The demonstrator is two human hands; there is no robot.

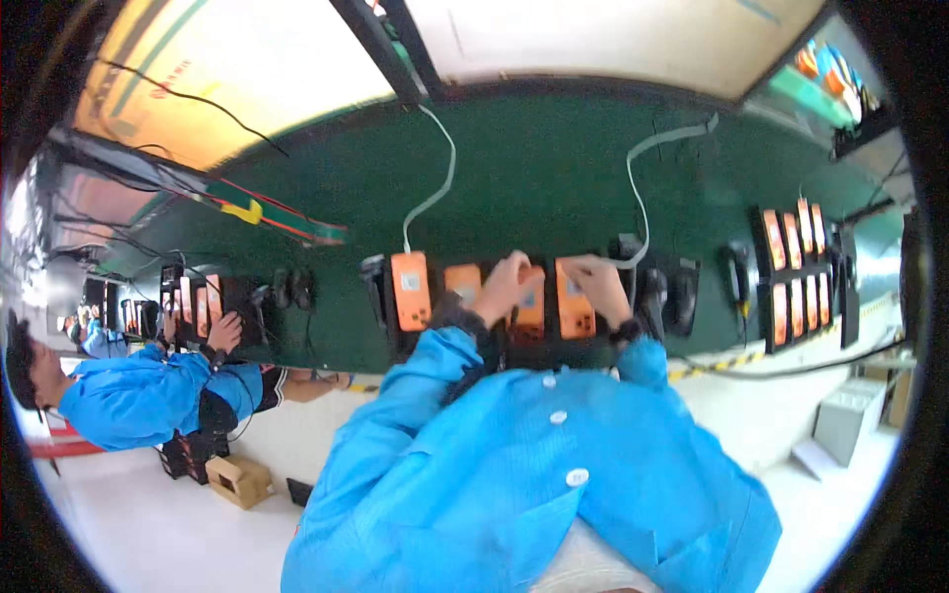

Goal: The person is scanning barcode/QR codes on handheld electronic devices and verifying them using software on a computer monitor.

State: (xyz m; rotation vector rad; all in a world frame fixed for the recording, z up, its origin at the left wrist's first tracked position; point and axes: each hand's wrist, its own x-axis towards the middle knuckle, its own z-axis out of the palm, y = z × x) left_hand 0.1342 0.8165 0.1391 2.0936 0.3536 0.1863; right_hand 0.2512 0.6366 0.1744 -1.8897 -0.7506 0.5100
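Observation:
Several orange phones lie in a row before me on the green bench. My left hand [502, 289] reaches over the middle of the row, between one orange phone [463, 280] and another orange phone [532, 314]. Its fingers are curled together near the latter's upper end, and anything in them is too small to make out. My right hand [601, 285] is at the upper end of the rightmost phone [573, 308], fingers closed about the end of a white cable [638, 188]. A second white cable [450, 163] runs into the leftmost phone [410, 296].
Black scanner-like devices [741, 277] stand on the bench [534, 168] to the right, beside a black rack [791, 262] of orange phones. Another person in a blue jacket [148, 395] works at the left. A cardboard box [239, 480] sits on the floor.

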